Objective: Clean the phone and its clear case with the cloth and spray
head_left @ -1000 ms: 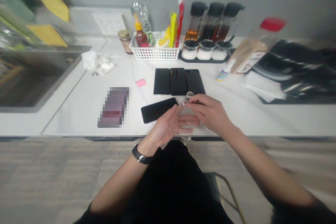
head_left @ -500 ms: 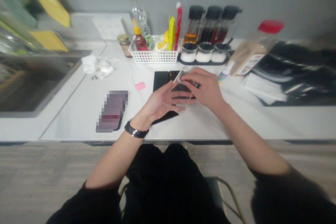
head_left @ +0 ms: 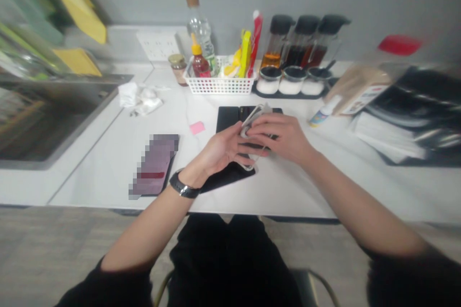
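Observation:
A clear flexible phone case (head_left: 256,114) is held between my two hands, above a row of black phones (head_left: 227,120) lying on the white counter (head_left: 108,177). My right hand (head_left: 279,136) pinches the case's upper part with its fingertips. My left hand (head_left: 221,146), with a black wristwatch (head_left: 184,187) on its wrist, supports the case from the other side. Under that hand lies a single black phone (head_left: 230,177). My hands hide most of the row and part of the case.
A pixelated device (head_left: 153,165) and a pink sticky note (head_left: 197,128) lie to the left. At the back stand a white basket (head_left: 219,84), bottles and jars. A steel sink (head_left: 46,120) is at far left; papers (head_left: 385,139) lie right.
Over the last second my hands have carried the clear case farther onto the counter, from the front edge to above the black phones. The case has also tilted between my fingers.

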Tool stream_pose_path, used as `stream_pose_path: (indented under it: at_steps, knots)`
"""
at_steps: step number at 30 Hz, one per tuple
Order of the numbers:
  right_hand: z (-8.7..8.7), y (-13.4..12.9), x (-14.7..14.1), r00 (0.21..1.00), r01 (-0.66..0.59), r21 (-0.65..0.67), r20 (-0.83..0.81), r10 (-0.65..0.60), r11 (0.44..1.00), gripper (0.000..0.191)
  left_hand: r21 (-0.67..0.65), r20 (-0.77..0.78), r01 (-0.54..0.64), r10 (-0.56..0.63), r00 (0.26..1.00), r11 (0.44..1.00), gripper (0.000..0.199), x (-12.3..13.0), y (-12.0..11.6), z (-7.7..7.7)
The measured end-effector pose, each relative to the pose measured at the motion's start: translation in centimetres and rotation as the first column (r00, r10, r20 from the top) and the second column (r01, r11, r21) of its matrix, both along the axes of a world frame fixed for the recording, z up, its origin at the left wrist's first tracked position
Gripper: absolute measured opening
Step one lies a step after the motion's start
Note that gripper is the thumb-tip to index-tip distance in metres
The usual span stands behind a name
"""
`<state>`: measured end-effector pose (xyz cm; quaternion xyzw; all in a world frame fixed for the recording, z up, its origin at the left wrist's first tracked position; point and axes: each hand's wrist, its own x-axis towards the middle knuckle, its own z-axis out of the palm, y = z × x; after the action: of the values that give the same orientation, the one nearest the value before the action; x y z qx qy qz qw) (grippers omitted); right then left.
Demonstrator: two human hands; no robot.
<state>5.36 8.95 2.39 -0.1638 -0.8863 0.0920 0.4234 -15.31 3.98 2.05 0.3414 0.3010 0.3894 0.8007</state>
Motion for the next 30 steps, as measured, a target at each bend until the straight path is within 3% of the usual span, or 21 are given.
stream_pose_path:
  at_steps: [3,5,10,12,15,18,20,24,30]
  knots:
    - [-0.7,-1.6,-1.3,0.984,-0.157,-0.033,0.079,0.16,0.987,0.015,-0.038,0.02,-0.15,0.151,0.988,0.988,0.035,0.5,0.2,-0.3]
    - [-1.0,-1.6,-1.4,0.981,-0.163,-0.041,0.099,0.166,0.986,0.017,-0.036,-0.004,-0.181,0.181,0.984,0.983,0.034,0.6,0.2,-0.3]
    - [-0.9,0.9,0.6,0.994,0.101,-0.018,-0.041,-0.101,0.995,0.015,0.02,-0.072,-0.013,0.014,0.997,1.0,0.046,0.1,-0.2,0.0]
    - [-0.7,1.0,0.8,0.985,0.152,0.009,-0.089,-0.15,0.988,0.016,0.049,-0.07,0.011,-0.008,0.998,0.999,0.048,0.0,-0.2,-0.1]
    - [-0.6,-0.3,-0.1,0.998,0.031,0.046,-0.052,-0.028,0.998,0.018,0.029,-0.018,-0.041,0.041,0.999,0.999,0.044,0.2,-0.2,-0.2]
    - [-0.6,-1.8,-1.2,0.984,-0.139,0.052,0.12,0.132,0.989,0.022,0.017,0.094,-0.145,0.143,0.985,0.989,0.041,0.5,-0.2,0.0]
    - [-0.4,-2.0,-1.0,0.969,-0.156,0.012,0.198,0.151,0.988,0.02,0.018,0.137,-0.162,0.158,0.978,0.987,0.048,0.6,-0.2,0.3]
    - [0.7,-0.8,0.6,0.973,-0.061,-0.079,0.22,0.077,0.995,0.012,-0.004,0.09,-0.069,0.07,0.994,0.998,0.059,0.3,-0.1,0.5]
    - [0.8,0.9,2.0,0.977,0.185,-0.063,0.123,-0.176,0.981,0.014,-0.008,0.032,0.02,-0.02,0.999,1.0,0.064,-0.2,-0.2,0.4]
